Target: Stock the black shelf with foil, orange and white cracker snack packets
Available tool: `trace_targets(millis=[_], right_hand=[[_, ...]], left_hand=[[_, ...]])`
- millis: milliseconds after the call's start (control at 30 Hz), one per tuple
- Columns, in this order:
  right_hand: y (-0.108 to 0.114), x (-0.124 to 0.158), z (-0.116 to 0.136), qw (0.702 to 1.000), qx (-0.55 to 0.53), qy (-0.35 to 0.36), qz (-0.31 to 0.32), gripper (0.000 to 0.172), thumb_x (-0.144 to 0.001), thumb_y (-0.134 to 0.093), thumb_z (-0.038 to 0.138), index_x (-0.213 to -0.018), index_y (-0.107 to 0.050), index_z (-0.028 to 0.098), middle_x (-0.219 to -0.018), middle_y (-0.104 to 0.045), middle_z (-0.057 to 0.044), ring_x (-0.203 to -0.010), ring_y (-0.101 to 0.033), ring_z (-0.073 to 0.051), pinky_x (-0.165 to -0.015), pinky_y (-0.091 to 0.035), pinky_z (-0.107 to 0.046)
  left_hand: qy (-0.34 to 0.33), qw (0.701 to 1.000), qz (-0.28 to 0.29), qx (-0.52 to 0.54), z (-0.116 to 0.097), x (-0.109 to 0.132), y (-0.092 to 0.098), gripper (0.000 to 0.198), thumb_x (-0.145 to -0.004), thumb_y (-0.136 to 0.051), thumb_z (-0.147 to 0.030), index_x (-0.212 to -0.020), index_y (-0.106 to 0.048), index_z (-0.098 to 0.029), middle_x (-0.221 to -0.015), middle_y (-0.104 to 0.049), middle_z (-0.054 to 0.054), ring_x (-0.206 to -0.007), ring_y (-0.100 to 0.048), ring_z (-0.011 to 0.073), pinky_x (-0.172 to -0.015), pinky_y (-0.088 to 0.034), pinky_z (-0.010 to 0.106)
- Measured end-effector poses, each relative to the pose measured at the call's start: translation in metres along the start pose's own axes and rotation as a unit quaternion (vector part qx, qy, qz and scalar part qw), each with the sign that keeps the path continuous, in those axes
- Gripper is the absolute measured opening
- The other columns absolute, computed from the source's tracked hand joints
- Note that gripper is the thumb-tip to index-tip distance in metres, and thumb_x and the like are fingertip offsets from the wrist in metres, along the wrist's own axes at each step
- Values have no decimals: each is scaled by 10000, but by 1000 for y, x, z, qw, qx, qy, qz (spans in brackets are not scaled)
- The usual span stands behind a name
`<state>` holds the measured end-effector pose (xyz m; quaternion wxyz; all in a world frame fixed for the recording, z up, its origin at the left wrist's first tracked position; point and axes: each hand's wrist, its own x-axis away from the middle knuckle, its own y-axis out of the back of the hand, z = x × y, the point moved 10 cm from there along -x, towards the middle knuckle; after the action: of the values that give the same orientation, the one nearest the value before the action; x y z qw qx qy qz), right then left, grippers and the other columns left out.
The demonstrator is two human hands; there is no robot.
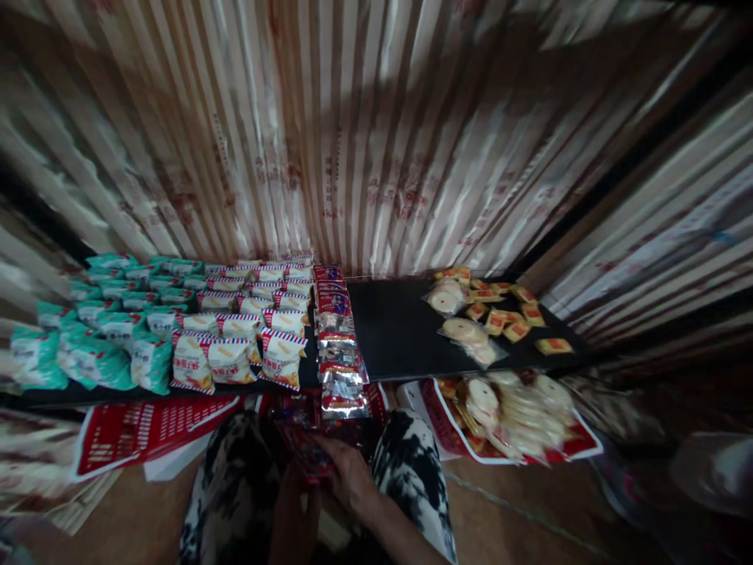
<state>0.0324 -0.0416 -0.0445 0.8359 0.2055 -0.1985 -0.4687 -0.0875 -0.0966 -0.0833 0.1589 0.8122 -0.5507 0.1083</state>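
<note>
Low between the knees, my right hand point(351, 473) is closed on a dark red snack packet point(309, 455), thumb side along its upper face. My left hand point(296, 502) is in shadow and grips the lower end of the same packet; its fingers show only dimly. Just ahead, a column of overlapping red and silver packets point(340, 353) runs from the back of the black shelf point(391, 329) to its front edge. More dark red packets point(294, 410) lie below that edge, partly hidden by the hands and knees.
Rows of white chip bags point(229, 361) and teal bags point(97, 361) fill the shelf's left. On the right lie clear-wrapped round discs point(447, 298) and small yellow packets point(518, 328). An open red carton point(582, 447) holds more discs. Corrugated sheeting point(353, 157) stands behind.
</note>
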Motion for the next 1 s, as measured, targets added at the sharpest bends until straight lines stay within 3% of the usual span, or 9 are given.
trace_targets(millis=[100, 200, 267, 333, 400, 467, 733, 867, 1000], right_hand=[[9, 12, 17, 999, -44, 12, -8, 411, -807, -442, 203, -1193, -585, 223, -1129, -655, -66, -1031, -601, -222, -886, -435, -294], [26, 18, 16, 992, -104, -27, -63, 302, -844, -457, 375, -924, -674, 181, -843, -693, -45, -767, -623, -204, -694, -457, -269], [35, 21, 9, 980, -162, -64, -99, 389, -806, -490, 505, -747, -648, 155, -642, -626, -16, -589, -552, -161, -568, -413, -251], [39, 22, 5, 960, -242, -88, -110, 461, -730, -543, 607, -668, -607, 155, -546, -549, 15, -506, -476, -123, -510, -366, -236], [42, 22, 5, 937, -318, -104, -105, 499, -657, -593, 655, -676, -606, 156, -542, -543, 24, -497, -467, -113, -513, -365, -235], [46, 22, 7, 918, -364, -120, -99, 523, -632, -613, 665, -715, -628, 149, -580, -583, 8, -529, -509, -126, -545, -394, -246], [86, 11, -8, 865, -444, -122, -201, 540, -669, -619, 633, -907, -638, 149, -722, -683, -45, -619, -621, -181, -639, -483, -305], [106, 0, -26, 858, -430, -134, -248, 510, -645, -636, 635, -812, -629, 153, -665, -666, -39, -575, -598, -174, -584, -466, -288], [141, -19, -31, 865, -399, -130, -275, 475, -626, -641, 638, -698, -603, 170, -587, -619, -6, -521, -545, -142, -525, -414, -254]], left_hand=[[-87, 996, 11, -24, -28, 2, 6, 215, -542, -646, -299, -757, -653, -307, -902, -652, 62, -987, -581, 335, -945, -444, 426], [-164, 986, -15, -33, -56, 4, 10, 202, -574, -664, -336, -773, -641, -315, -967, -629, 61, -1000, -575, 317, -934, -454, 417], [-165, 986, -21, -26, -65, 2, 8, 260, -580, -678, -365, -822, -620, -290, -1001, -625, 75, -1002, -577, 312, -921, -459, 430], [-114, 993, 37, -13, -64, -2, -8, 309, -604, -662, -395, -867, -598, -248, -972, -647, 91, -936, -607, 297, -861, -486, 431], [-57, 992, 114, 8, -63, -4, -27, 335, -624, -642, -405, -888, -577, -209, -899, -668, 91, -848, -634, 266, -787, -510, 396], [-34, 990, 136, 30, -68, -6, -36, 348, -613, -647, -404, -873, -561, -189, -827, -669, 77, -780, -640, 235, -738, -515, 355], [-57, 993, 77, 71, -101, -22, -48, 464, -542, -691, -462, -878, -536, -181, -763, -632, 49, -657, -613, 180, -634, -499, 298], [-79, 990, 84, 77, -109, -27, -67, 472, -607, -668, -452, -963, -532, -174, -855, -636, 72, -716, -632, 194, -675, -511, 311], [-109, 986, 95, 81, -114, -38, -91, 454, -642, -666, -384, -1028, -557, -172, -976, -640, 107, -837, -637, 220, -761, -521, 327]])
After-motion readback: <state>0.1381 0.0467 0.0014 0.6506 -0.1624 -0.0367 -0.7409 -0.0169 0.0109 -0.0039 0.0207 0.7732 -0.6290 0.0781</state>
